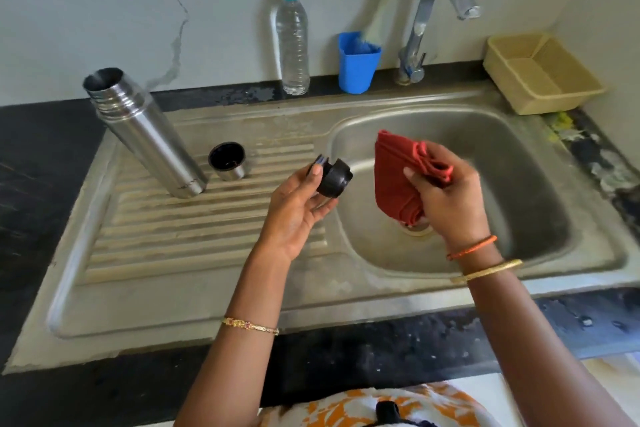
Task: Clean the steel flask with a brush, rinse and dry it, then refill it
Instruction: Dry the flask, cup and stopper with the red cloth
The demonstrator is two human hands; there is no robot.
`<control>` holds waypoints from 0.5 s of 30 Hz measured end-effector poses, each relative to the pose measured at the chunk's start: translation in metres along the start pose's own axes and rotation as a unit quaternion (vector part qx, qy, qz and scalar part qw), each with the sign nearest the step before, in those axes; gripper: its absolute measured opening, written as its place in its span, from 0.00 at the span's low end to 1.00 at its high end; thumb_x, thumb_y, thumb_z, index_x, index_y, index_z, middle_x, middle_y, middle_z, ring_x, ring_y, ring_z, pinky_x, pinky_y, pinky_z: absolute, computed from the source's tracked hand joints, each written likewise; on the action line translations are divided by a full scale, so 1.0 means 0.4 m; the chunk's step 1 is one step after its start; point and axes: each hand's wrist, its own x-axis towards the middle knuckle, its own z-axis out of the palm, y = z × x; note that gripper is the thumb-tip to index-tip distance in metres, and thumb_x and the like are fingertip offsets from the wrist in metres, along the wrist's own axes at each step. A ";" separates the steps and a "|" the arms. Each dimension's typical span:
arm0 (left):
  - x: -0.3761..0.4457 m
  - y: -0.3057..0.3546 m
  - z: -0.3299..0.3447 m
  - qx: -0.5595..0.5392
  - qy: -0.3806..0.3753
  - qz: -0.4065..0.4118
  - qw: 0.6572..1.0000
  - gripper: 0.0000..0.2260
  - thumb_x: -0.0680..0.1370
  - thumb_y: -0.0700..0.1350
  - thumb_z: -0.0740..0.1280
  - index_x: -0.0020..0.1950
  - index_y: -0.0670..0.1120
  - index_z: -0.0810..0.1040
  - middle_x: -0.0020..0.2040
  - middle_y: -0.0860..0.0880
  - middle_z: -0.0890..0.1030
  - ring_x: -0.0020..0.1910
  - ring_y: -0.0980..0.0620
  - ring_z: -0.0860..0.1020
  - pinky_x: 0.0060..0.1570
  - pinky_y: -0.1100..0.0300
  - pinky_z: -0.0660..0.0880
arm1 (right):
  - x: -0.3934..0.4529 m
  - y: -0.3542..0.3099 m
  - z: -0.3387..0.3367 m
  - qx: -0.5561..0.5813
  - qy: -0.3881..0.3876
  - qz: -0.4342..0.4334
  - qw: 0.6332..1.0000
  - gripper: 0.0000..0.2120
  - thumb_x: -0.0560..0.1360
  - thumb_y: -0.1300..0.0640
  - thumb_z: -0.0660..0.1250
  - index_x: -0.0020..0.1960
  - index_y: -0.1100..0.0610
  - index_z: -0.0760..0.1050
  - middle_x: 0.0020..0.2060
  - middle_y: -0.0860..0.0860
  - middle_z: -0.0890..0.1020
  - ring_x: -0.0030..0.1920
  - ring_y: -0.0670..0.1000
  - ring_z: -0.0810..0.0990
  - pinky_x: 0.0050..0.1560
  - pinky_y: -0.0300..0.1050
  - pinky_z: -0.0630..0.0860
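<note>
The steel flask (145, 133) stands open and uncapped on the ribbed drainboard (194, 239) at the left. Its steel cup lid (228, 162) sits mouth up just right of the flask's base. My left hand (298, 211) holds the black stopper (333, 177) between thumb and fingers, over the edge of the sink basin (519, 184). My right hand (446, 194) grips a folded red cloth (398, 177) above the basin, a little right of the stopper and apart from it. A bottle brush (381, 10) with a blue handle leans in a blue cup (358, 68) by the wall.
A clear water bottle (293, 42) with a green cap stands at the back wall left of the blue cup. The tap (436, 17) arches over the basin, no water running. A beige plastic basket (540, 74) sits at the back right corner. Dark countertop (41, 184) surrounds the sink.
</note>
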 end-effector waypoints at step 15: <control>0.057 -0.214 0.350 -0.106 -0.078 0.000 0.991 0.18 0.77 0.57 0.59 0.63 0.51 0.75 0.48 0.45 0.81 0.36 0.51 0.78 0.35 0.60 0.74 | 0.111 0.125 -0.233 -0.255 -0.114 -0.171 0.945 0.30 0.65 0.73 0.61 0.59 0.48 0.79 0.55 0.47 0.79 0.53 0.57 0.77 0.46 0.53 0.78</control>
